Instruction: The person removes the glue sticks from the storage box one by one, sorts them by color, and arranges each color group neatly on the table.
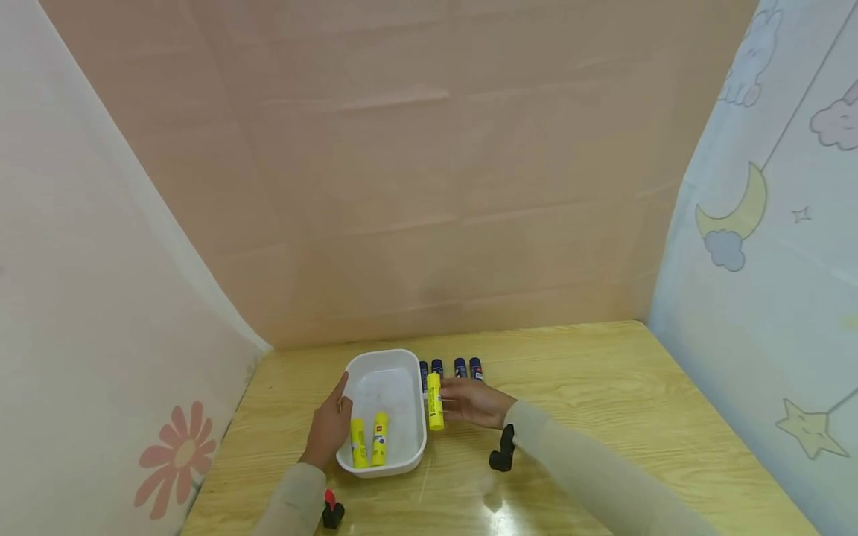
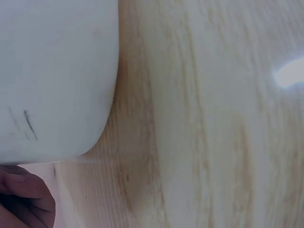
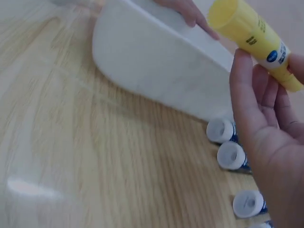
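A white plastic tray (image 1: pixel 389 372) lies on the table with two yellow glue sticks (image 1: pixel 379 439) inside, near its front end. My left hand (image 1: pixel 328 424) grips the tray's left rim; in the left wrist view only its curled fingers (image 2: pixel 26 197) show beside the tray wall. With thumb and fingertips, my right hand (image 1: pixel 476 402) pinches another yellow glue stick (image 1: pixel 435 402) upright just off the tray's right side. In the right wrist view this glue stick (image 3: pixel 256 38) is tilted, held above the table.
Several dark blue glue sticks (image 1: pixel 460 368) lie in a row right of the tray, partly hidden by my right hand. Their white ends (image 3: pixel 231 156) face the right wrist camera. Fabric walls (image 1: pixel 436 186) enclose the wooden table (image 1: pixel 590 402) at the back and sides.
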The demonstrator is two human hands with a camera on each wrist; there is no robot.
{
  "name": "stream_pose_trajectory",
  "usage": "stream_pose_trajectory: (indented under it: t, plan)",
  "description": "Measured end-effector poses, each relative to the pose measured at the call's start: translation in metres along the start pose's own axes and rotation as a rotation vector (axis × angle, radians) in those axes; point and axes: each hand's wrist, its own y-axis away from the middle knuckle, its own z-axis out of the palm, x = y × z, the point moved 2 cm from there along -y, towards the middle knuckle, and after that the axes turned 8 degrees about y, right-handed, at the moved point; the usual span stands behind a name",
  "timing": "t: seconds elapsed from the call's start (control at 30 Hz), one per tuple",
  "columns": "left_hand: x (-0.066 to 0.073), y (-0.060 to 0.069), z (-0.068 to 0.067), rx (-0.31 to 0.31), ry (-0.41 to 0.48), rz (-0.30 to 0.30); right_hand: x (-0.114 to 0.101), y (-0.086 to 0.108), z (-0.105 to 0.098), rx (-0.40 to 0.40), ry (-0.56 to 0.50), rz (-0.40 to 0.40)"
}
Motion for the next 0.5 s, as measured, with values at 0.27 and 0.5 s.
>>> stream_pose_trajectory:
  t: [0.27,0.5]
  plan:
    - [-0.002,-0.001,-0.001,-0.012,-0.002,0.004,0.014,0.010,-0.004,0.129,0.047,0.114]
    - [-0.003,-0.001,0.000,-0.009,0.002,0.007,0.024,0.011,0.000,0.219,0.177,0.161]
